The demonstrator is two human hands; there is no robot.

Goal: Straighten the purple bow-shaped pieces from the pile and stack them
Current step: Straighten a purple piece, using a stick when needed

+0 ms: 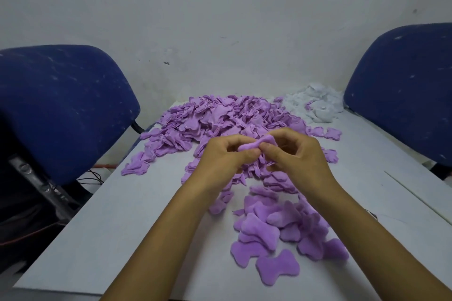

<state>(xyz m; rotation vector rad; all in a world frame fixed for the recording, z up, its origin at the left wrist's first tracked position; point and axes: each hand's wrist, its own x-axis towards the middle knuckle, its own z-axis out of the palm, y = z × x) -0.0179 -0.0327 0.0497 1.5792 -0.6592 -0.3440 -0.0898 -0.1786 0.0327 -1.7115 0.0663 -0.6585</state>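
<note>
- While both hands meet above the middle of the table, the head view shows one purple bow piece pinched between them, held off the surface.
- The left hand grips the piece's left end, fingers curled over the top and thumb pressing from the near side.
- The right hand pinches the right end, thumb and forefinger closed on the fabric, the other fingers loosely bent behind.
- The piece looks rolled or folded along its length, so only a narrow band of it shows between the fingertips.
- Just beyond the hands lies the pile, a wide heap of crumpled purple pieces running toward the wall.
- Below the wrists, toward the person, flattened bows lie overlapping in a loose spread rather than a neat column.
- Beyond the right hand, at the far corner, sits white scrap.
- A blue chair stands beyond the left hand, another beyond the right.
- To do this step well, I judge the hands should pull gently apart and roll the fold open with the thumbs, until both lobes lie flat.
- Tugging hard may stretch the soft fabric out of shape.
- Once flat, it should go squarely on the near bows, edges matched, since the present spread looks likely to slide.
</note>
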